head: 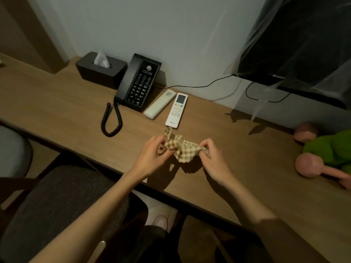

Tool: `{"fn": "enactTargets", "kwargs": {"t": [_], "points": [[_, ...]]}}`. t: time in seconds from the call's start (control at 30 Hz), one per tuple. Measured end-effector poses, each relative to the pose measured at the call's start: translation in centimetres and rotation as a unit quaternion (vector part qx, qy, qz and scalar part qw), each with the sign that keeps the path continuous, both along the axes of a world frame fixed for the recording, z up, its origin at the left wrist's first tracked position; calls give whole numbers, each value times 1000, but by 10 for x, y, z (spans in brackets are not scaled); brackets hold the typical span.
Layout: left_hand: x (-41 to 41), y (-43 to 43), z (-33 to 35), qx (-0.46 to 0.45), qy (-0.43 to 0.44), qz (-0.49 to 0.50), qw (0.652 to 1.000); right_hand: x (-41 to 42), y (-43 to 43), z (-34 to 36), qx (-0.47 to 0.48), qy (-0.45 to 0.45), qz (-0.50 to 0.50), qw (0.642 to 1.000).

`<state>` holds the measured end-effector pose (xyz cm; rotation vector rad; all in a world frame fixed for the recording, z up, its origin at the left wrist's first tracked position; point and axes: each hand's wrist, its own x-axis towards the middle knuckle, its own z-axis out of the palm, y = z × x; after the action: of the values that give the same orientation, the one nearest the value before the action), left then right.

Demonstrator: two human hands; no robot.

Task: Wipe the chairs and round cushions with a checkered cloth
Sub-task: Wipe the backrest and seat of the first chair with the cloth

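Checkered cloth sits bunched over the desk, pinched by the left hand at its nine o'clock and the right hand at three.

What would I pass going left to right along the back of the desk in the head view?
Tissue box → telephone → cream remote → white remote with a screen.
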<state>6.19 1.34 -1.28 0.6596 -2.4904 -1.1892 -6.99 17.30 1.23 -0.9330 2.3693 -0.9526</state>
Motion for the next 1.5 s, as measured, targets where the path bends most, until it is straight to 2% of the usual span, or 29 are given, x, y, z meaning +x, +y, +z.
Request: {"fn": "enactTargets", "kwargs": {"t": [0.1,0.2,0.37,0.47,0.53,0.67,0.9,1.13,1.27,1.37,1.43,1.5], "points": [[51,20,26,29,38,84,995,32,15,32,-52,-30,17,998],[108,50,52,91,75,116,986,67,26,49,-71,-21,84,994],[204,87,63,134,84,190,969,133,31,57,-30,-125,242,962],[257,103,59,115,64,241,962,172,31,50,-8,-90,348,933],[289,112,51,108,32,286,952,199,30,39,-7,-70,380,922],[348,124,33,123,7,350,929,253,25,18,43,-78,392,915],[430,116,-20,114,-84,318,937,328,13,-31,57,-91,354,929],[459,90,-89,97,-150,340,923,365,-26,-90,69,-71,326,940],[463,73,-136,56,-211,342,914,375,-61,-137,80,-63,326,940],[464,63,-163,23,-255,350,901,376,-74,-175,27,51,272,961],[465,61,-177,8,-287,345,894,377,-74,-192,-10,140,254,957],[467,61,-188,-5,-319,334,887,385,-68,-208,3,155,349,924]]}}
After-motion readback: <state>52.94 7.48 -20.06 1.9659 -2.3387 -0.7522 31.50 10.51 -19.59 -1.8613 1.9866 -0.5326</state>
